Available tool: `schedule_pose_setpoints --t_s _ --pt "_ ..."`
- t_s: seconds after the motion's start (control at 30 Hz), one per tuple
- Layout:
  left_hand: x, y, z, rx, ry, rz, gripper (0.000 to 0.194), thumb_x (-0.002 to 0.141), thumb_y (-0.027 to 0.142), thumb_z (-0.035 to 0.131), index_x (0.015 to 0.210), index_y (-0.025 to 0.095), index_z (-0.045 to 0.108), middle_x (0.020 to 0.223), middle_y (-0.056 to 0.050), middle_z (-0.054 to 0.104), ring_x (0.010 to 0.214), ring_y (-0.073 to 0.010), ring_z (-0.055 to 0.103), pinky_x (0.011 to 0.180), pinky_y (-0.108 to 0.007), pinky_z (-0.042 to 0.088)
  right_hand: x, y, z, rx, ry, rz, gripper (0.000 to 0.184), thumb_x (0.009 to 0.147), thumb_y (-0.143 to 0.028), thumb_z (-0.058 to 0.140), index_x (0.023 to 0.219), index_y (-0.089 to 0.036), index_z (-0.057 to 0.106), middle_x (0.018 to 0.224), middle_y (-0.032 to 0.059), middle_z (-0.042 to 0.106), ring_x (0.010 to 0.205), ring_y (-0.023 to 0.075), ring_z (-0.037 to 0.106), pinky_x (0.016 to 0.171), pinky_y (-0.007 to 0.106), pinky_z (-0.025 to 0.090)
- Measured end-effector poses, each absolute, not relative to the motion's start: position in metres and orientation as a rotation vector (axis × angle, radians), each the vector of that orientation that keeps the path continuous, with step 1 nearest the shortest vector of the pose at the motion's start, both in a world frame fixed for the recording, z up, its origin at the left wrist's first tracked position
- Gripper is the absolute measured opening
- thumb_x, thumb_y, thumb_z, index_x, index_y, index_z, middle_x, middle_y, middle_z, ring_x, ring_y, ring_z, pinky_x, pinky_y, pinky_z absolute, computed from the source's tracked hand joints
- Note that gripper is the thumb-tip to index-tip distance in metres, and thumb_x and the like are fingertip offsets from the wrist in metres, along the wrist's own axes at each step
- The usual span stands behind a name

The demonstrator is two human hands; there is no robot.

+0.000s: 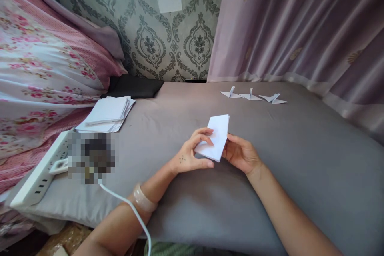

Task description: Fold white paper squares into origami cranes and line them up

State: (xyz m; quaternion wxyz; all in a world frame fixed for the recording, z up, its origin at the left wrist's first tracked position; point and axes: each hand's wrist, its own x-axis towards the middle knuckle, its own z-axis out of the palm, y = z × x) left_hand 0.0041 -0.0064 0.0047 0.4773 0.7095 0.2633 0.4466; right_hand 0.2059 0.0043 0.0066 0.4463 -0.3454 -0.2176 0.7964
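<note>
A white sheet of folded paper (218, 134) is held up in the air over the grey bed surface, between my two hands. My left hand (192, 150) has its fingers across the front of the paper's left side, with the thumb below the lower edge. At the paper's right edge, my right hand (241, 153) grips it with bent fingers, some of them hidden behind it. Three folded white paper birds stand in a row farther back: a left one (231, 93), a middle one (251, 95) and a right one (273, 99).
A stack of white paper (106, 113) lies at the left, by a black flat case (135, 86). Nearer stands a white power strip (42, 172), beside a blurred-out patch. A white cable (129, 204) crosses my left forearm. A purple curtain (270, 28) hangs at the right.
</note>
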Motion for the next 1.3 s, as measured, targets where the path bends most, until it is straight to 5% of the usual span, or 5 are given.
schedule_pose_setpoints --t_s 0.13,0.3,0.8,1.1,1.3 --pt "0.004 -0.004 0.002 1.451 0.636 1.116 0.024 0.089 0.040 0.059 0.087 0.016 0.063 0.130 -0.013 0.049 0.124 -0.0265 0.046 0.099 -0.038 0.040 0.204 0.003 0.010 -0.776 -0.512 1.970 0.031 0.081 -0.035 0.066 0.107 -0.021 0.070 0.108 0.0035 0.072 0.101 0.0189 0.063 0.086 0.031 0.052" --pt "0.008 -0.004 -0.004 1.327 0.591 1.141 0.005 0.084 0.022 0.066 0.087 0.018 0.064 0.126 -0.009 0.053 0.121 -0.0217 0.049 0.096 -0.032 0.041 0.202 0.003 0.011 -0.759 -0.529 1.936 0.029 0.084 -0.041 0.064 0.106 -0.022 0.070 0.105 0.0033 0.073 0.099 0.0182 0.065 0.085 0.030 0.053" --pt "0.013 0.000 -0.011 1.271 0.538 1.157 0.010 0.081 0.014 0.066 0.090 0.018 0.065 0.114 -0.008 0.059 0.111 -0.0188 0.053 0.095 -0.032 0.041 0.200 0.005 0.013 -0.805 -0.493 1.846 0.043 0.081 -0.058 0.059 0.104 -0.022 0.069 0.106 0.0070 0.073 0.109 0.0270 0.062 0.096 0.043 0.047" --pt "0.014 0.001 -0.014 1.273 0.549 1.170 0.008 0.082 0.017 0.066 0.090 0.018 0.063 0.115 -0.008 0.058 0.113 -0.0198 0.053 0.098 -0.035 0.041 0.195 0.004 0.005 -0.968 -0.600 1.733 0.026 0.071 -0.035 0.069 0.093 -0.020 0.071 0.095 0.0051 0.074 0.091 0.0239 0.067 0.082 0.037 0.051" --pt "0.017 -0.003 -0.008 1.564 0.842 1.111 0.056 0.075 0.037 0.075 0.123 0.022 0.051 0.138 -0.013 0.042 0.130 -0.0285 0.041 0.110 -0.044 0.032 0.179 -0.009 -0.007 -1.374 -1.241 1.175 0.022 0.069 -0.031 0.070 0.088 -0.020 0.069 0.082 0.0044 0.072 0.074 0.0210 0.064 0.066 0.032 0.047"
